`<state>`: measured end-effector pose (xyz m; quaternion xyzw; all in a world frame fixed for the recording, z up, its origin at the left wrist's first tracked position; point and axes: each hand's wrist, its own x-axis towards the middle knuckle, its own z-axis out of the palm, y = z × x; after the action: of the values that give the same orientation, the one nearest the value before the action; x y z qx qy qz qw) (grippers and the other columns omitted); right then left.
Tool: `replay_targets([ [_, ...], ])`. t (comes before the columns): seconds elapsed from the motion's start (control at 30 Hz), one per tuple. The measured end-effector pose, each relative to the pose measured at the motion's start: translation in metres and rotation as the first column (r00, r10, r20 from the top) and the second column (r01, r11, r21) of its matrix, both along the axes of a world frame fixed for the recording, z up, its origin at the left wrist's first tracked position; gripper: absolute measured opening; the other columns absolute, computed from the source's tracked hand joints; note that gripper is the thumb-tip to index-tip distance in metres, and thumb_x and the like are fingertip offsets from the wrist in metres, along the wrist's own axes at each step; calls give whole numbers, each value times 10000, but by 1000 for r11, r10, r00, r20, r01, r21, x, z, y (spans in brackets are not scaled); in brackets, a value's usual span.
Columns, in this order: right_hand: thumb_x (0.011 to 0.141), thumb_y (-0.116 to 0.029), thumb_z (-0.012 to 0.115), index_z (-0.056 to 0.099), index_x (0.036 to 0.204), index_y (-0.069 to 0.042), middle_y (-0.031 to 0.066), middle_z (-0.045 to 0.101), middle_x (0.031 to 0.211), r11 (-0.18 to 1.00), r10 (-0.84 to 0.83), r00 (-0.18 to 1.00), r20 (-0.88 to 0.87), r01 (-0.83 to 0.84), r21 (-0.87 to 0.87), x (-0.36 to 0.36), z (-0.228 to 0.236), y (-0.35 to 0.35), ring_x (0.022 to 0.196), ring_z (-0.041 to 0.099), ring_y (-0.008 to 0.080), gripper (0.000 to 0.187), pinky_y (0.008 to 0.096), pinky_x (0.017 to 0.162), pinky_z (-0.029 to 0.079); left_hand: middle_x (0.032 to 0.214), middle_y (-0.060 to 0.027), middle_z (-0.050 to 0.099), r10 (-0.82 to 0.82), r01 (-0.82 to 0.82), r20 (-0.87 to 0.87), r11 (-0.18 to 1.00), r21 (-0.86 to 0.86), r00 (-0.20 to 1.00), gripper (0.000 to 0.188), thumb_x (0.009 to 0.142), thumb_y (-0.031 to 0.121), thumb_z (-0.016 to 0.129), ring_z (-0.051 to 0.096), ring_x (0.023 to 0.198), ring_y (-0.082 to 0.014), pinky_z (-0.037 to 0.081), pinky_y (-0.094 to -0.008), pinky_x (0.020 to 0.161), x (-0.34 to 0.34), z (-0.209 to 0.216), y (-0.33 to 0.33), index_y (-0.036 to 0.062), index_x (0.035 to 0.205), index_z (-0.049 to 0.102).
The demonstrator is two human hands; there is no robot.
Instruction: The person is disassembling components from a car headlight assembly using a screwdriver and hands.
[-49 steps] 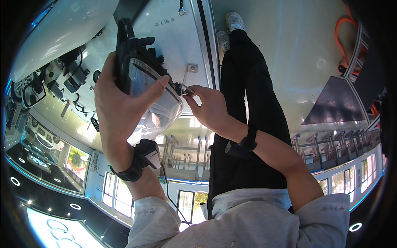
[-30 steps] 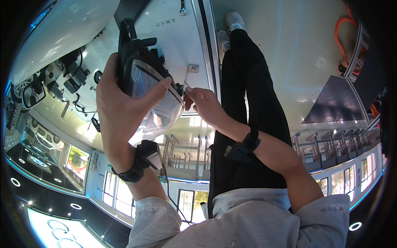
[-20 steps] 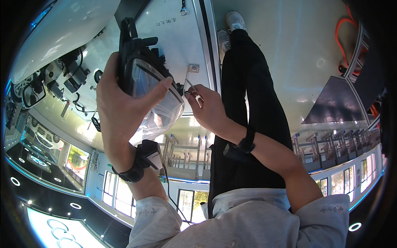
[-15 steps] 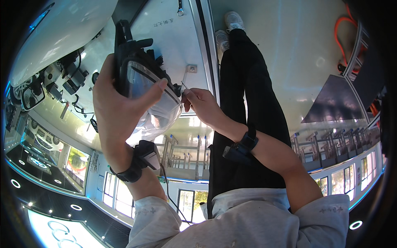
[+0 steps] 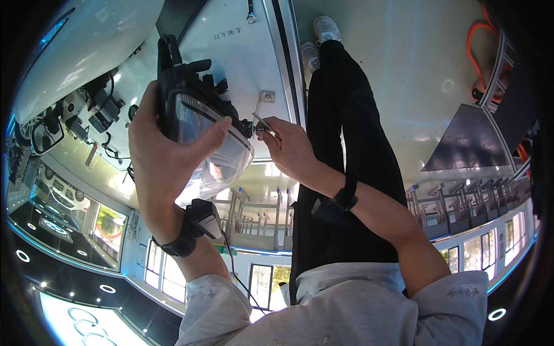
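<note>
A car headlight (image 5: 228,158) with a clear lens and black housing stands tilted at the left of centre. My left hand (image 5: 170,150) is wrapped round its left side, thumb across the lens and the other fingers mostly hidden behind. My right hand (image 5: 293,149) is closed at the headlight's right edge, beside a small dark fitting (image 5: 247,129) on the housing. Between its thumb and fingers is a thin, silvery metal piece (image 5: 261,121), its kind too small to make out.
A combination wrench (image 5: 250,12) lies on the light-grey table (image 5: 242,52), near its metal edge. To the left are a white car body (image 5: 86,40) and black parts with cables (image 5: 104,109). My legs (image 5: 352,127) are right of the table; a cable hangs from my left wrist device (image 5: 202,218).
The headlight has shifted and turned slightly. My right hand has moved a little, its fingers are repositioned, and more of the thin metal piece shows.
</note>
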<state>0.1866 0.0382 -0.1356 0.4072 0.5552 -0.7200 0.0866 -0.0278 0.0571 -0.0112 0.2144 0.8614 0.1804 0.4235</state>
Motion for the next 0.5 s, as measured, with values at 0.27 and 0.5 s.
replay_targets([
  [0.27,995,-104,571,645,1095,32,68,685,923,932,-168,985,-48,142,-334,10,-21,-3,912,618,103,185,274,862,487,915,-114,705,37,-37,13,999,6,999,555,640,213,865,678,786,-186,536,-312,751,3,2,-2,-24,1074,613],
  [0.5,993,-114,579,646,1112,53,83,704,971,817,-269,954,-131,154,-556,17,-41,11,942,635,118,216,279,910,482,896,-121,707,-4,4,-38,1000,-3,999,564,639,240,869,677,768,-194,536,-317,742,-1,-1,-5,-20,1072,618],
])
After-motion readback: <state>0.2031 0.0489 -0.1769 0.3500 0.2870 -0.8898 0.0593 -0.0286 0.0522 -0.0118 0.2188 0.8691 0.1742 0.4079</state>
